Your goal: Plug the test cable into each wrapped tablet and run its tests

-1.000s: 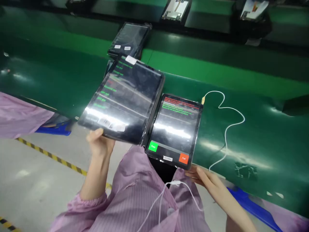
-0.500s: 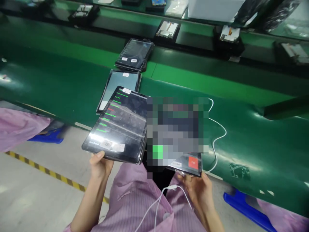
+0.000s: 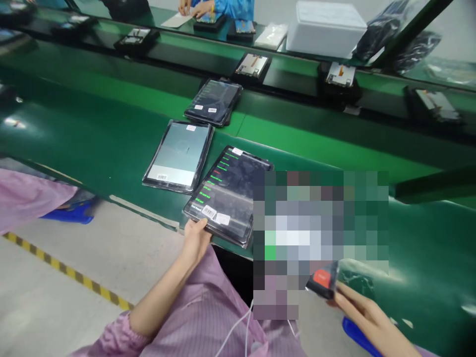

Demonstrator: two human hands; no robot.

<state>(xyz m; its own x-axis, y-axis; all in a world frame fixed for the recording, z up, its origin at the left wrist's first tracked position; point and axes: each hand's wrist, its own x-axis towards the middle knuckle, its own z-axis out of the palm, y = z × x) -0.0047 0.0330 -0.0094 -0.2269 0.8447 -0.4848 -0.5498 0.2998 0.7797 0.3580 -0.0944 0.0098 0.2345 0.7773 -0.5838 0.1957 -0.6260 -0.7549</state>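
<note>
1. While the left forearm slants forward, the left hand clamps fingers on the green-text tablet, just right of the pale-screened tablet!
2. Right hand, well right of it, angles inward, fingers clamped on a mostly obscured tablet.

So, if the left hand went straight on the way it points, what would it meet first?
The tablet with green text, whose near edge the left hand grips, is directly in line. Past it, the green bench seems to come next, though how high the tablet sits is unclear.
</note>
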